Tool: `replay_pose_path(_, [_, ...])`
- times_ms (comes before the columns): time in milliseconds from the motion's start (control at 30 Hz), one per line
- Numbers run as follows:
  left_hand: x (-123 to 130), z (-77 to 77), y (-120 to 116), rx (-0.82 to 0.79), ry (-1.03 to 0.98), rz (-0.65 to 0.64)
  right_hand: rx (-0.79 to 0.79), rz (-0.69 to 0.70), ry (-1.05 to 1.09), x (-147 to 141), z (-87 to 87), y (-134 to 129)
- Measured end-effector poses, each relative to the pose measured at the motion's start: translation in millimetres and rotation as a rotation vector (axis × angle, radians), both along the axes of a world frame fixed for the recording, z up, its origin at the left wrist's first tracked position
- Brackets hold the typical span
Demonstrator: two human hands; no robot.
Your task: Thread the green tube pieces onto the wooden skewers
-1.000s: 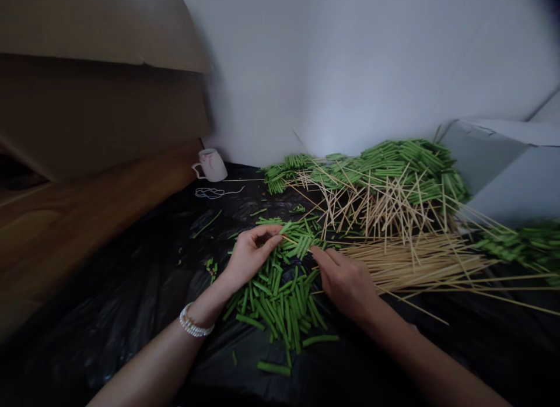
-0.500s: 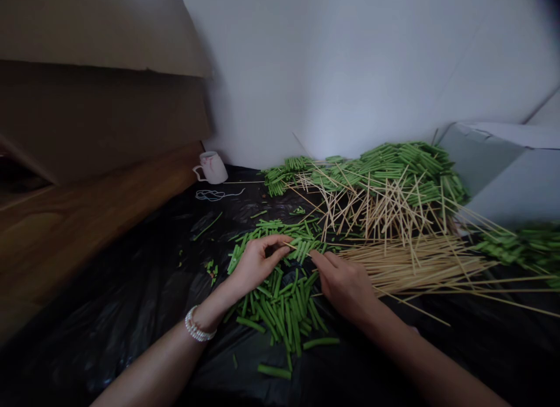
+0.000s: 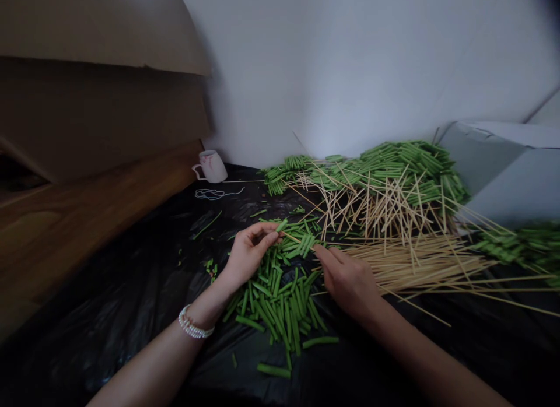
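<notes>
My left hand, a beaded bracelet on its wrist, pinches a cut green bean piece between thumb and fingertips. That piece sits at the left end of a thin wooden skewer. Farther right on the skewer, several bean pieces lie side by side across it. My right hand is closed on the skewer just right of them; the fingers hide its grip. Below both hands spreads a loose heap of cut green beans.
Loose bamboo skewers lie right of my right hand. Behind them are piled bean-loaded skewers, with more green pieces at far right. A mug and white string stand back left, near a cardboard box. Black plastic sheeting covers the surface.
My left hand has shifted slightly left, and a green bean piece now shows at its fingertips on the skewer's end. My right hand has barely moved.
</notes>
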State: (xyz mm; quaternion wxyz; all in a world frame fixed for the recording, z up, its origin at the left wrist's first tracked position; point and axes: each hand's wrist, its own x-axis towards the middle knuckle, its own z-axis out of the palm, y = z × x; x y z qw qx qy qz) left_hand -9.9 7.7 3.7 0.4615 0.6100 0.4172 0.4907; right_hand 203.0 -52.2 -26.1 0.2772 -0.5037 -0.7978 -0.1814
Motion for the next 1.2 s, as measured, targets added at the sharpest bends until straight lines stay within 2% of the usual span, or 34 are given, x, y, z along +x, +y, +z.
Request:
replay_pose_path(167, [1.4,0.7,-2.9,-0.030,-0.005,-0.013,-0.002,0.017,0.008,-0.6,-0.2,-0.5])
replay_pose_path(900, [-1.3,1.0,-0.8,0.030,0.017,0.051,0.008,0.018,0.013,-2.8,1.6,-2.8])
replay_pose_path(1200, [-4.3,-2.7,1.5,0.005,-0.031,0.046,0.001,0.056,0.042,-4.2,1.3,-3.8])
